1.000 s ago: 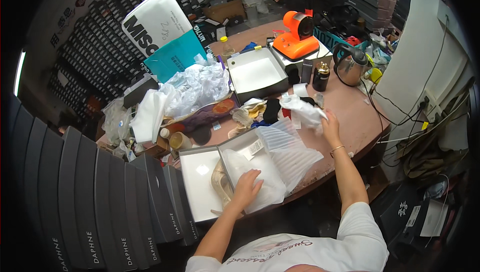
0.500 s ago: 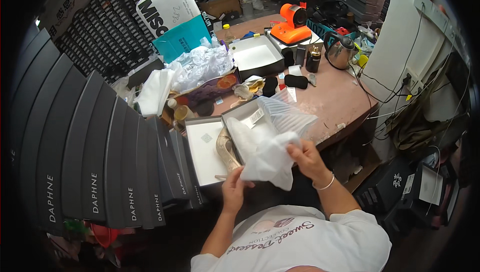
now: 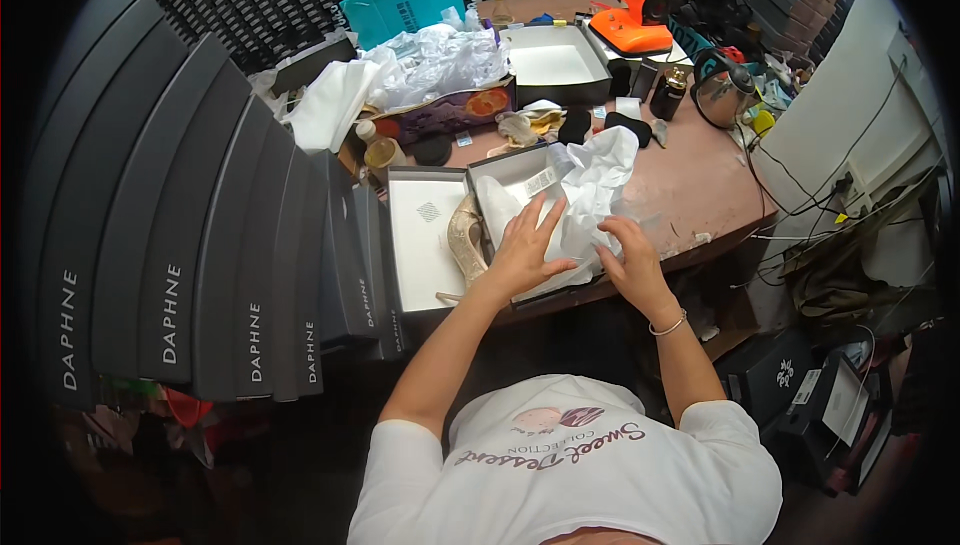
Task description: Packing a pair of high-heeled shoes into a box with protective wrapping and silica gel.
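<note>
A dark-edged shoebox (image 3: 516, 162) with a white inside stands at the table's near edge. White tissue paper (image 3: 597, 180) lies crumpled in it and sticks up over its far right side. My left hand (image 3: 522, 253) is spread over the box at the paper's left edge. At the paper's right side is my right hand (image 3: 636, 263), fingers bent and apart, holding nothing. A beige patterned high-heeled shoe (image 3: 464, 237) rests between the box and the white-lined lid (image 3: 420, 245) on its left. A white label (image 3: 540, 182) shows inside the box.
Tall stacks of dark shoeboxes (image 3: 190, 215) crowd the left. Behind are a purple carton (image 3: 430, 120) of crumpled paper, another open box (image 3: 553, 57), an orange device (image 3: 632, 30), a dark bottle (image 3: 668, 93) and a metal kettle (image 3: 722, 95). Cables (image 3: 800, 207) hang at the right.
Both hands have let go of the white tissue paper, which has moved from in front of the box into it. My left hand has moved up and right over the box; the view has shifted.
</note>
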Demonstrator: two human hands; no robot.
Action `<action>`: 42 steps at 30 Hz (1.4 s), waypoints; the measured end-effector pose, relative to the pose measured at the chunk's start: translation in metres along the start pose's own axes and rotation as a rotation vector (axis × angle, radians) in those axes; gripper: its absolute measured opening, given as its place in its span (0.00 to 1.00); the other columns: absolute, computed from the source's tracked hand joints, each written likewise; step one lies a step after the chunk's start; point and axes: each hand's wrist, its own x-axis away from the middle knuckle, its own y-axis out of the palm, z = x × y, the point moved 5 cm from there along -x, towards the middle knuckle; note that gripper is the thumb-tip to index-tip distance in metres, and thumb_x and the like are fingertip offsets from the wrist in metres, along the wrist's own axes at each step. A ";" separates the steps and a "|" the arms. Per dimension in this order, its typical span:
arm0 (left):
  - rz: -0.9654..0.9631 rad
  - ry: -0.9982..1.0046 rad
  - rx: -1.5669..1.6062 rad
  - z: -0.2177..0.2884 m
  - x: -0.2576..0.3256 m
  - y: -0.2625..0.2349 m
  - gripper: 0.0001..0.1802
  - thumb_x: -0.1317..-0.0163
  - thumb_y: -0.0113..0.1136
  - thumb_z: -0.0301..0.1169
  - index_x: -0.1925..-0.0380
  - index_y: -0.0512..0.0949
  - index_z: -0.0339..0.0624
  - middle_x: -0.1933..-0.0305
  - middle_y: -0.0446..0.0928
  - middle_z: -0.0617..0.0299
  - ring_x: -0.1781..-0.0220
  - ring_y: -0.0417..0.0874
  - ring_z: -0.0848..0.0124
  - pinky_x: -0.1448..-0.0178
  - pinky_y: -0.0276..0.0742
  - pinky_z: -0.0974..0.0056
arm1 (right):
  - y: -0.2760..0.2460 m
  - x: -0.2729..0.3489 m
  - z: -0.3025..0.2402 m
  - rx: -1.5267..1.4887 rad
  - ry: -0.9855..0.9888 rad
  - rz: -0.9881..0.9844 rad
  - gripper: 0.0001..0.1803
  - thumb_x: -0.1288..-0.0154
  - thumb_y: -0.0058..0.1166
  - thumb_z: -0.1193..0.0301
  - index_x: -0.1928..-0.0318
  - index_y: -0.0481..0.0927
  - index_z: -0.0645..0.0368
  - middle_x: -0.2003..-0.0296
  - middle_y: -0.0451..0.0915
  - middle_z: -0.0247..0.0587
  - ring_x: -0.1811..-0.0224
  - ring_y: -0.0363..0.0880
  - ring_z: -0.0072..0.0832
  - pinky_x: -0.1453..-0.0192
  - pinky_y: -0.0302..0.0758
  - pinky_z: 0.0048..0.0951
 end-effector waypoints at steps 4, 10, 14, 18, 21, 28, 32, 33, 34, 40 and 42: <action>-0.304 -0.312 0.520 -0.073 -0.048 0.081 0.39 0.42 0.65 0.38 0.31 0.59 0.49 0.35 0.63 0.39 0.36 0.71 0.51 0.38 0.69 0.56 | 0.012 0.031 0.026 -0.341 0.251 -0.098 0.19 0.42 0.60 0.76 0.50 0.75 0.64 0.54 0.75 0.46 0.57 0.78 0.31 0.56 0.77 0.29; 0.059 -0.218 0.690 -0.023 -0.050 0.082 0.27 0.39 0.60 0.35 0.41 0.70 0.37 0.42 0.72 0.47 0.40 0.74 0.59 0.38 0.69 0.62 | -0.018 0.015 0.086 0.224 0.154 0.399 0.24 0.44 0.61 0.74 0.46 0.73 0.64 0.47 0.73 0.54 0.47 0.75 0.45 0.45 0.73 0.39; 0.023 0.025 0.462 0.015 -0.056 0.082 0.32 0.45 0.64 0.33 0.40 0.68 0.38 0.42 0.71 0.44 0.39 0.72 0.50 0.35 0.67 0.57 | -0.002 0.011 0.200 0.026 0.370 0.319 0.27 0.44 0.58 0.76 0.43 0.71 0.64 0.50 0.76 0.57 0.48 0.77 0.46 0.44 0.73 0.39; 0.113 0.037 0.554 0.043 -0.032 0.036 0.42 0.48 0.68 0.36 0.33 0.60 0.43 0.35 0.64 0.46 0.34 0.68 0.53 0.33 0.66 0.56 | -0.017 -0.022 0.128 -0.478 0.353 0.250 0.28 0.44 0.56 0.77 0.40 0.70 0.64 0.53 0.79 0.52 0.50 0.79 0.38 0.45 0.74 0.34; 0.277 -0.003 0.811 0.067 -0.005 0.008 0.42 0.44 0.69 0.34 0.31 0.59 0.45 0.33 0.61 0.52 0.34 0.68 0.62 0.33 0.66 0.57 | -0.022 -0.031 0.010 -0.553 0.094 -0.159 0.29 0.43 0.56 0.78 0.39 0.69 0.64 0.52 0.79 0.47 0.51 0.78 0.31 0.48 0.75 0.29; 0.545 -0.307 1.124 0.009 0.115 -0.023 0.20 0.40 0.51 0.15 0.46 0.75 0.33 0.55 0.79 0.59 0.54 0.78 0.76 0.48 0.74 0.71 | 0.020 -0.025 -0.064 -0.411 -0.101 -0.386 0.14 0.41 0.56 0.78 0.53 0.78 0.65 0.59 0.79 0.46 0.60 0.78 0.28 0.58 0.75 0.27; 0.327 -0.490 0.376 0.020 0.174 -0.056 0.13 0.40 0.58 0.23 0.54 0.79 0.33 0.66 0.80 0.60 0.65 0.79 0.72 0.56 0.75 0.70 | 0.054 -0.015 -0.073 -0.577 0.010 -0.222 0.05 0.34 0.52 0.76 0.62 0.77 0.66 0.71 0.77 0.35 0.70 0.73 0.19 0.66 0.71 0.23; 0.322 -0.466 0.214 0.016 0.190 -0.054 0.16 0.42 0.59 0.23 0.52 0.78 0.35 0.65 0.79 0.58 0.64 0.79 0.67 0.56 0.75 0.66 | 0.066 -0.009 -0.076 -0.604 0.121 -0.408 0.06 0.33 0.51 0.75 0.62 0.76 0.66 0.73 0.75 0.33 0.71 0.71 0.17 0.67 0.70 0.21; 0.309 -0.439 0.054 0.012 0.204 -0.049 0.19 0.44 0.60 0.23 0.50 0.77 0.36 0.64 0.78 0.56 0.64 0.80 0.62 0.55 0.76 0.63 | 0.078 0.000 -0.078 -0.622 0.234 -0.592 0.06 0.32 0.50 0.75 0.62 0.76 0.66 0.75 0.74 0.30 0.72 0.69 0.15 0.68 0.68 0.20; 0.440 -0.490 0.486 0.017 0.235 -0.031 0.18 0.39 0.53 0.22 0.48 0.76 0.35 0.61 0.80 0.57 0.62 0.80 0.72 0.55 0.76 0.68 | 0.117 0.037 -0.120 -0.486 -0.100 -0.853 0.09 0.34 0.55 0.72 0.60 0.78 0.66 0.71 0.79 0.35 0.69 0.73 0.18 0.63 0.72 0.22; 0.497 -0.674 0.756 -0.011 0.270 -0.013 0.13 0.36 0.53 0.24 0.52 0.77 0.33 0.61 0.81 0.61 0.62 0.79 0.77 0.57 0.75 0.70 | 0.108 0.010 -0.098 -0.453 0.189 -0.753 0.16 0.38 0.60 0.64 0.59 0.80 0.66 0.64 0.82 0.50 0.63 0.81 0.33 0.58 0.75 0.27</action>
